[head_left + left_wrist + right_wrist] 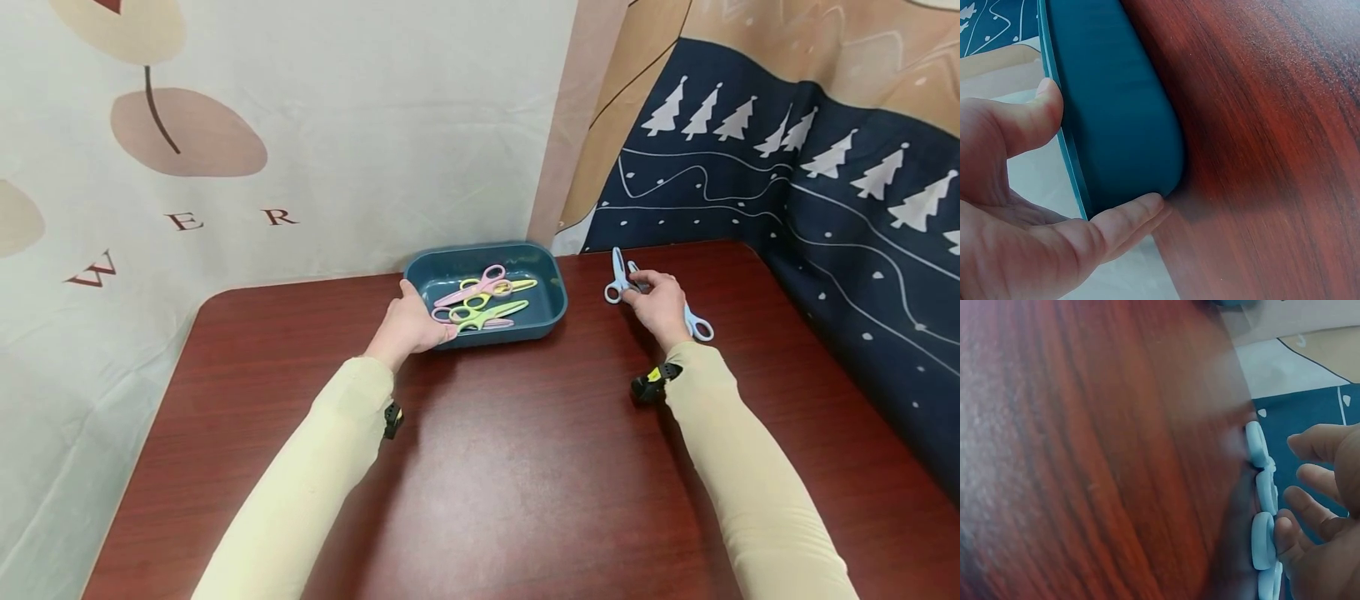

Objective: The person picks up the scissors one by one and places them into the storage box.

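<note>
My left hand holds the left end of a dark teal plastic basin, its thumb at the rim and its fingers along the outer wall. Inside lie several scissors, among them pink scissors and green scissors. Over on the right, my right hand hovers at light blue scissors, fingers loosely bent and apart. More light blue scissors show a handle to the right of that hand, which partly hides them. In the right wrist view, blue handle loops lie close to the fingertips.
The reddish-brown table carries everything. Behind it hangs a pale printed cloth, and a navy cloth with white trees runs along the right side. Each wrist bears a black camera.
</note>
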A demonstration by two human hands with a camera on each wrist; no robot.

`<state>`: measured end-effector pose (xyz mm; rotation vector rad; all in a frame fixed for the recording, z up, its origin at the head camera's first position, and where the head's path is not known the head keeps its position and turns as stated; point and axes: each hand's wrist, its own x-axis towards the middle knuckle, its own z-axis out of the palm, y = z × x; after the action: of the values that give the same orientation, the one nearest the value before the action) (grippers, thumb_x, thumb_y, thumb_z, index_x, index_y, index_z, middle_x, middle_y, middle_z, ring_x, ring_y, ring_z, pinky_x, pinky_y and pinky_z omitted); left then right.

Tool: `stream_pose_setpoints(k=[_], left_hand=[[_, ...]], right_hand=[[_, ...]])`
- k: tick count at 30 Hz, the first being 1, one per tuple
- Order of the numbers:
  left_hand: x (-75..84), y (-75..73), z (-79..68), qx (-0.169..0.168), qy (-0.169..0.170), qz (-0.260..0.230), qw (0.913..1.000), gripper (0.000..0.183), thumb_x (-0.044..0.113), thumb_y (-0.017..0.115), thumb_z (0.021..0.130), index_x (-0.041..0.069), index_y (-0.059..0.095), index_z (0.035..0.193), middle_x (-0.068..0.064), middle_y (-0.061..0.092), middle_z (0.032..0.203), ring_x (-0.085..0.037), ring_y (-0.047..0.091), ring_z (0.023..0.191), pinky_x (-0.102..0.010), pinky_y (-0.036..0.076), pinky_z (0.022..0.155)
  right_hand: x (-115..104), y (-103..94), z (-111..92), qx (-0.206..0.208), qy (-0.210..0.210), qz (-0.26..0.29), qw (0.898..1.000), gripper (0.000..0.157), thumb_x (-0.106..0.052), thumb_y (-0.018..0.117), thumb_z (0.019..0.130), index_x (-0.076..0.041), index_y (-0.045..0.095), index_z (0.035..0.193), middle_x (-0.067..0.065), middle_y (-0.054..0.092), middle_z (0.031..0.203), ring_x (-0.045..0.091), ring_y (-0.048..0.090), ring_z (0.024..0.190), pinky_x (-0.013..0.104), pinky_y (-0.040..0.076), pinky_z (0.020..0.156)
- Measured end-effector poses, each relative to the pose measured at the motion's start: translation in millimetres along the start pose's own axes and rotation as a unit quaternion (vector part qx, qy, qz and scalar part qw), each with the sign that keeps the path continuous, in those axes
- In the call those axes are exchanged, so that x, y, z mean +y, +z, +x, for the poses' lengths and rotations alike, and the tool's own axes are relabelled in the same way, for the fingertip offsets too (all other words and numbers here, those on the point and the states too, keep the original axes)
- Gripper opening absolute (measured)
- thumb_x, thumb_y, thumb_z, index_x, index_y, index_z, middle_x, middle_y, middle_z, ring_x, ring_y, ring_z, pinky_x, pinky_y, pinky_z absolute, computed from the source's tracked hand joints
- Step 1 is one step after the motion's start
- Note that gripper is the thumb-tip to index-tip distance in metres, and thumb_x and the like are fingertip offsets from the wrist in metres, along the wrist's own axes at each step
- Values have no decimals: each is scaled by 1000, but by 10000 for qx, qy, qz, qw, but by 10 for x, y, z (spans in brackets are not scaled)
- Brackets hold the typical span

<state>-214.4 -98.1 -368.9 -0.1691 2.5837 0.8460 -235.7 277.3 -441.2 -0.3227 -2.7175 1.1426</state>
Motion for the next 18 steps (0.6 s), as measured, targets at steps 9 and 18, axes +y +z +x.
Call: stream_pose_setpoints(k=[9, 18], left_hand=[[-2, 5, -2, 6, -23, 8, 10000, 122, 34, 76, 91, -3, -18, 160, -34, 19, 164, -43, 34, 145, -53, 33, 120], [0, 3, -8, 4, -19, 9, 10000, 122, 34, 76, 91, -3, -17, 160, -33, 19, 164, -42, 35, 145, -53, 33, 120]], right_hand=[[-25, 57, 7, -124, -310, -742, 9967, 46, -15, 69, 96, 9, 61, 134, 32, 61, 129, 46, 51, 121, 55, 38, 107], [-49, 120, 9, -233, -296, -1054, 9937, 52, -17, 68, 98, 11, 55, 140, 36, 55, 137, 51, 42, 128, 57, 25, 115]])
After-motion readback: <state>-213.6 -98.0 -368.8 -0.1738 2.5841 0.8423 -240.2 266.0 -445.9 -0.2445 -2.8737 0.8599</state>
